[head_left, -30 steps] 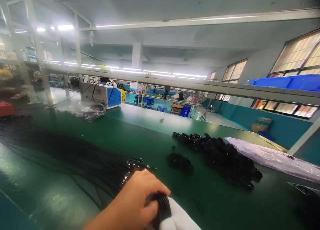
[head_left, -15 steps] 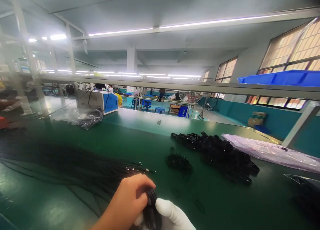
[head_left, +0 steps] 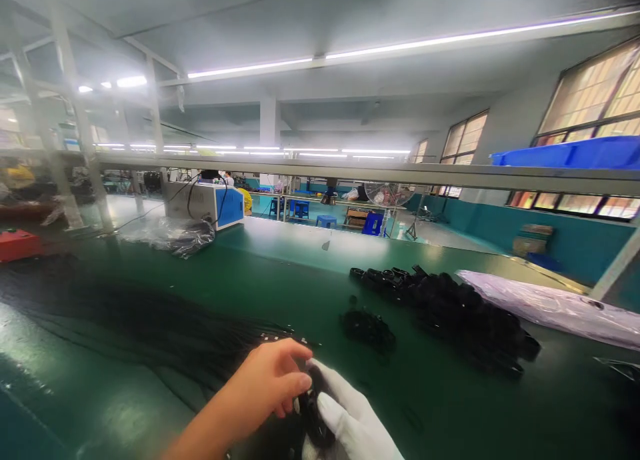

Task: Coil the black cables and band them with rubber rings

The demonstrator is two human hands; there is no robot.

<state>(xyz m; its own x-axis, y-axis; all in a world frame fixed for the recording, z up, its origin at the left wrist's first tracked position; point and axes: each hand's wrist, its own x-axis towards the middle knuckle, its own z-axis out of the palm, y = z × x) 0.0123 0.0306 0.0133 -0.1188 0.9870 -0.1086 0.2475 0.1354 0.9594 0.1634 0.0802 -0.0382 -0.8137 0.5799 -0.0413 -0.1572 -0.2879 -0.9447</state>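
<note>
My right hand [head_left: 345, 407], in a white glove, is wrapped round a small coiled black cable [head_left: 315, 420] at the bottom middle. My bare left hand [head_left: 270, 377] is at the upper left side of the same coil, its fingers curled and its thumb against the coil's edge. Part of the coil is hidden behind both hands. Just behind and left of my left hand, long black cables [head_left: 165, 320] lie spread over the green table, with small light tips at their ends. Ahead to the right is a small heap of thin black loops [head_left: 369, 330].
A larger pile of coiled black cables [head_left: 450, 313] lies to the right, beside pinkish plastic bags [head_left: 540, 307]. At the back left stand a white and blue machine [head_left: 227, 207] and clear plastic wrap [head_left: 170, 237]. A shelf rail [head_left: 350, 169] crosses above, bearing a blue tray [head_left: 575, 155].
My left thumb and fingers have shifted on the coil, and the gloved fingers now reach further round it. The view has turned slightly left.
</note>
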